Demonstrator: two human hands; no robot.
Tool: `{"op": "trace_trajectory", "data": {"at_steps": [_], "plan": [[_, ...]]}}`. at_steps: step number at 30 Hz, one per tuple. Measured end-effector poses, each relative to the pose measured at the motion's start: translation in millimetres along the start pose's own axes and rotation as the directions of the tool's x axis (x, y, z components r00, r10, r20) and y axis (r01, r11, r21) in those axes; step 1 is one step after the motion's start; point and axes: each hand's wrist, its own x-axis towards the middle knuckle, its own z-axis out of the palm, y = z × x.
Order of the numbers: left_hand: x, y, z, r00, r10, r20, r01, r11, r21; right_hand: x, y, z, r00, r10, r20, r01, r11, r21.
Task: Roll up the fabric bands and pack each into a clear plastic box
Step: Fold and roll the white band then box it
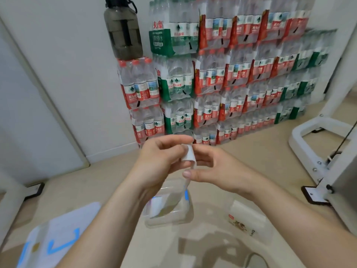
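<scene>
The left hand (160, 157) and the right hand (212, 167) meet at chest height in front of the person. Both pinch the same white fabric band (189, 154) between curled fingertips. The band is partly wound into a small roll that stands roughly upright, tilted a little, in the gap between the two hands. The right thumb lies just under it. A thin loose tail seems to trail down from the roll, though it is too blurred to follow far.

Straight below the hands, on the pale floor (212, 190), sits the clear plastic box (170, 219), its long side running left to right. It lies a shade to the left-hand side, and the left wrist crosses its near corner in this view. I judge the rolling is not yet finished, and when it is, the drop into the box is a plain downward one, the left hand being slightly nearer.

To the right of the box lies a clear packet with a red label (249, 221). A white sheet with blue marks (54, 238) lies to the left. Shrink-wrapped packs of bottled water (231, 74) are stacked against the far wall, with a dark jug (123, 29) on top. A white metal frame (318, 142) stands at the right.
</scene>
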Motion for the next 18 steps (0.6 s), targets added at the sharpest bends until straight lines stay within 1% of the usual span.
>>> {"op": "trace_trajectory", "data": {"at_steps": [2, 3, 4, 5, 6, 8, 9, 10, 11, 12, 13, 15, 17, 18], "plan": [[3, 2, -1, 0.999, 0.026, 0.029, -0.022, 0.991, -0.133, 2, -3, 0, 0.996, -0.011, -0.083, 0.016, 0.998, 0.062], [4, 4, -3, 0.997, 0.058, 0.057, -0.047, 0.984, -0.173, 3, -4, -3, 0.993, 0.002, -0.114, 0.009, 0.995, 0.097], [4, 5, -5, 0.992, 0.102, 0.081, -0.089, 0.984, -0.153, 3, -7, -6, 0.992, 0.012, -0.123, 0.007, 0.988, 0.153], [4, 6, -6, 0.984, 0.157, 0.085, -0.152, 0.986, -0.072, 3, -10, -9, 0.992, 0.023, -0.122, 0.003, 0.978, 0.206], [5, 5, -6, 0.972, 0.226, 0.068, -0.229, 0.972, 0.054, 2, -12, -10, 0.993, 0.032, -0.11, -0.002, 0.966, 0.26], [8, 3, -7, 0.929, 0.369, -0.013, -0.345, 0.881, 0.323, 2, -15, -9, 0.996, 0.054, -0.073, -0.028, 0.948, 0.317], [9, 2, -7, 0.903, 0.427, -0.042, -0.37, 0.825, 0.428, 1, -16, -8, 0.997, 0.061, -0.045, -0.043, 0.946, 0.321], [9, 1, -8, 0.889, 0.455, -0.059, -0.372, 0.791, 0.486, 0, -15, -6, 0.998, 0.063, -0.016, -0.054, 0.944, 0.325], [9, 1, -9, 0.887, 0.458, -0.065, -0.37, 0.786, 0.495, 0, -15, -5, 0.998, 0.068, 0.001, -0.064, 0.943, 0.325], [8, 2, -10, 0.895, 0.442, -0.058, -0.37, 0.808, 0.458, -1, -16, -4, 0.997, 0.082, -0.01, -0.074, 0.948, 0.309], [6, 3, -10, 0.911, 0.41, -0.048, -0.357, 0.84, 0.408, -2, -17, -3, 0.994, 0.094, -0.052, -0.077, 0.961, 0.266], [5, 4, -11, 0.93, 0.364, -0.054, -0.324, 0.88, 0.347, -1, -15, -1, 0.979, 0.066, -0.192, -0.04, 0.99, 0.138], [5, 3, -11, 0.933, 0.348, -0.09, -0.308, 0.903, 0.301, 1, -15, 3, 0.928, -0.059, -0.368, 0.054, 0.998, -0.023], [5, 1, -12, 0.934, 0.341, -0.105, -0.303, 0.913, 0.273, 2, -14, 5, 0.899, -0.128, -0.42, 0.096, 0.991, -0.095]]}}
